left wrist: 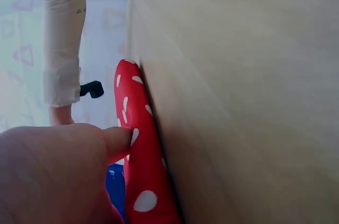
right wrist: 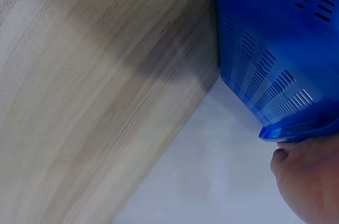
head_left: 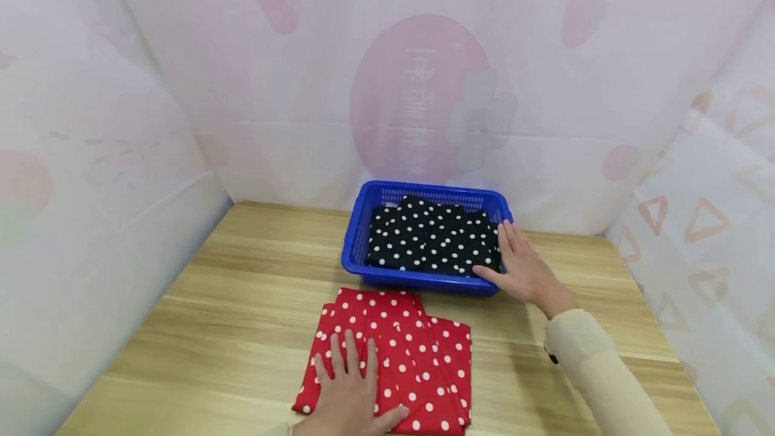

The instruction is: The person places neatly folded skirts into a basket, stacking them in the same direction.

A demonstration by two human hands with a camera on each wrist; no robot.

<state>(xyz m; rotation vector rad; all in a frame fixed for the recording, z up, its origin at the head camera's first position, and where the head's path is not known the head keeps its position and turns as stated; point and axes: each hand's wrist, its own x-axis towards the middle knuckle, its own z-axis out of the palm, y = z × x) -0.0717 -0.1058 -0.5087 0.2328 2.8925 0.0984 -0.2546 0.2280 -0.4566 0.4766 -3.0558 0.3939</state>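
A folded red cloth with white dots (head_left: 432, 389) lies on the table, its layers slightly offset. My left hand (head_left: 348, 389) rests flat on its left part, fingers spread; in the left wrist view the thumb (left wrist: 117, 140) touches the cloth's edge (left wrist: 139, 155). Behind it stands a blue plastic basket (head_left: 418, 280) with slotted walls, holding a folded black cloth with white dots (head_left: 432, 234). My right hand (head_left: 523, 268) rests at the basket's near right corner, fingers extended along the right rim and thumb over the near rim. The right wrist view hides most of its fingers.
A wood-grain table (head_left: 242, 328) carries everything. Pale printed curtains (head_left: 290, 86) hang behind it and at both sides, close to the table's edges. The basket stands near the back edge, just beyond the red cloth.
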